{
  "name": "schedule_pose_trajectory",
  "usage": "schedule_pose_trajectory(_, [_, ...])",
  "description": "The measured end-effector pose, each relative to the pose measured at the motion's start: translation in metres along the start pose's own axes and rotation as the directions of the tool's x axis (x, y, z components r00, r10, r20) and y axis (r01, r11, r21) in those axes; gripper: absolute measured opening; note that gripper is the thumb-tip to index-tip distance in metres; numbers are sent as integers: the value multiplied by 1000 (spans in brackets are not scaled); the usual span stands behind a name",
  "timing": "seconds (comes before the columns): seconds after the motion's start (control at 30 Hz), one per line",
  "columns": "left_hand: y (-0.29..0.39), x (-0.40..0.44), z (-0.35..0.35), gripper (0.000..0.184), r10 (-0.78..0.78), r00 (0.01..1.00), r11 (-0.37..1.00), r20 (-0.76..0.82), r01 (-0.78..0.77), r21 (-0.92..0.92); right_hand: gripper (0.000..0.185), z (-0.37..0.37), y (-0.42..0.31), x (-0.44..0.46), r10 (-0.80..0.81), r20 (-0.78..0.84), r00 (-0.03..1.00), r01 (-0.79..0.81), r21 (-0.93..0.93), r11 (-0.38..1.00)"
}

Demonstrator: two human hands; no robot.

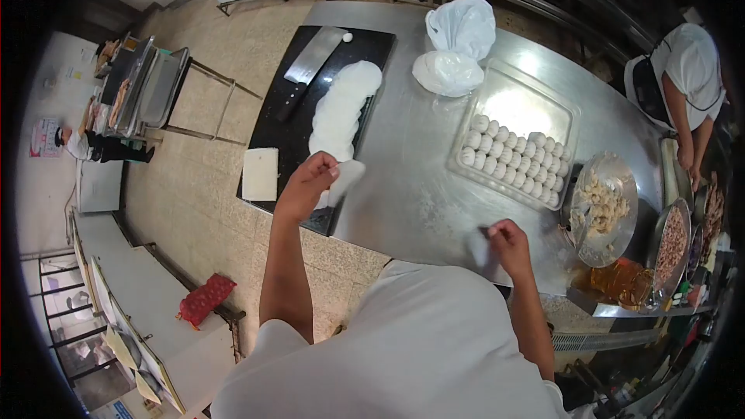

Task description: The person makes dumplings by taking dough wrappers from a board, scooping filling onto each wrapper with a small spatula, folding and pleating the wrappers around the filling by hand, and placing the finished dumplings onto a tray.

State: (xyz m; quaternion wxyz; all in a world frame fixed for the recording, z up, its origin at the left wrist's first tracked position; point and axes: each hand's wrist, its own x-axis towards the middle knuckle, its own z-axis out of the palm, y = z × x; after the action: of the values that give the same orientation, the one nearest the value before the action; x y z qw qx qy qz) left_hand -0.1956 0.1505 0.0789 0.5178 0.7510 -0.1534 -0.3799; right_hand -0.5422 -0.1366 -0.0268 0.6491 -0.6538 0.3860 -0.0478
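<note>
My left hand (pixel 305 186) pinches the edge of a thin white dough round (pixel 347 178), above the near end of a black board (pixel 310 221). On that board lies a long row of overlapping white dough rounds (pixel 345 105). My right hand (pixel 510 250) hovers over the near edge of the steel table, fingers curled together; what they hold, if anything, cannot be made out. Beyond it stands a metal tray (pixel 531 93) partly filled with rows of small white dough balls (pixel 518 159). A metal bowl (pixel 625 225) of pale, lumpy mixture (pixel 601 206) is right of my right hand.
A cleaver (pixel 314 58) and a pale block (pixel 260 174) lie on the board. White plastic bags (pixel 461 27) sit behind the tray. A co-worker (pixel 687 81) works at the table's right end, near a dish of reddish pieces (pixel 673 244) and an oil container (pixel 623 281).
</note>
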Motion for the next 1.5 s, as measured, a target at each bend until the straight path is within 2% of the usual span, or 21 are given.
schedule_pose_trajectory(0.03, [4, 1, 15, 4, -5, 997, 970, 73, 23, -242, 18, 8, -19, -4, -24, 80, 996, 19, 60, 998])
schedule_pose_trajectory(0.07, [2, 3, 41, 6, 85, 990, 877, 115, -20, -480, 22, 16, -35, -6, -128, 100, 987, 118, 102, 988])
schedule_pose_trajectory(0.1, [-11, 10, 53, 7, 73, 981, 871, 178, 25, -491, 28, 25, -51, -9, -229, 113, 967, 212, 146, 966])
schedule_pose_trajectory(0.13, [14, 1, 78, 9, 24, 962, 808, 272, 142, -571, 31, 34, -75, -10, -287, 129, 949, 262, 183, 948])
schedule_pose_trajectory(0.17, [11, 4, 103, 10, 110, 925, 755, 362, 159, -636, 34, 40, -98, -11, -347, 142, 927, 312, 220, 924])
schedule_pose_trajectory(0.2, [19, 4, 122, 12, 96, 871, 778, 483, 237, -582, 34, 45, -113, -11, -343, 122, 931, 314, 208, 926])
schedule_pose_trajectory(0.27, [24, 6, 156, 17, 188, 845, 834, 501, 132, -536, 28, 47, -130, -12, -332, 198, 922, 214, 452, 866])
schedule_pose_trajectory(0.3, [29, 4, 169, 19, 245, 838, 850, 488, 56, -523, 28, 43, -130, -12, -324, 178, 929, 219, 441, 870])
schedule_pose_trajectory(0.43, [32, 4, 189, 25, 199, 866, 835, 459, 95, -542, 19, 26, -134, -22, -213, 23, 977, 194, 322, 927])
schedule_pose_trajectory(0.6, [30, 3, 189, 25, 13, 817, 849, 577, 296, -438, 17, 21, -122, -32, -198, -73, 977, 212, 343, 915])
schedule_pose_trajectory(0.83, [25, 5, 196, 22, 52, 809, 878, 586, 243, -414, 18, 12, -117, -31, -171, -173, 970, 236, 496, 836])
schedule_pose_trajectory(0.93, [23, 6, 197, 20, 89, 804, 878, 588, 216, -428, 22, 14, -118, -32, -159, -184, 970, 228, 456, 860])
schedule_pose_trajectory(1.0, [25, 6, 197, 21, 132, 810, 865, 572, 187, -465, 19, 19, -112, -29, -372, -356, 857, 390, -23, 920])
schedule_pose_trajectory(1.03, [27, 6, 197, 21, 136, 812, 863, 568, 184, -470, 19, 17, -110, -30, -376, -351, 858, 392, -26, 919])
schedule_pose_trajectory(1.1, [30, 4, 199, 23, 114, 806, 891, 581, 176, -418, 21, 11, -106, -35, -306, -117, 945, 308, 5, 951])
schedule_pose_trajectory(1.13, [31, 2, 199, 23, 112, 807, 891, 579, 177, -419, 28, 14, -104, -36, -247, -62, 967, 252, 110, 961])
schedule_pose_trajectory(1.23, [32, -2, 202, 24, 78, 780, 937, 621, 155, -313, 33, 27, -112, -40, -132, 7, 991, 131, 7, 991])
schedule_pose_trajectory(1.27, [31, -3, 204, 24, 93, 782, 959, 616, 96, -267, 38, 30, -118, -42, -122, -28, 992, 118, -130, 985])
schedule_pose_trajectory(1.3, [31, -4, 204, 24, 109, 784, 975, 611, 35, -219, 38, 32, -115, -41, -122, -31, 992, 117, -128, 985])
schedule_pose_trajectory(1.4, [33, -4, 202, 23, 82, 789, 987, 609, 21, -160, 35, 35, -107, -38, -91, -38, 995, 89, -42, 995])
schedule_pose_trajectory(1.5, [25, 1, 202, 23, 93, 762, 967, 641, 84, -241, 33, 31, -103, -39, -24, -16, 1000, 23, -46, 999])
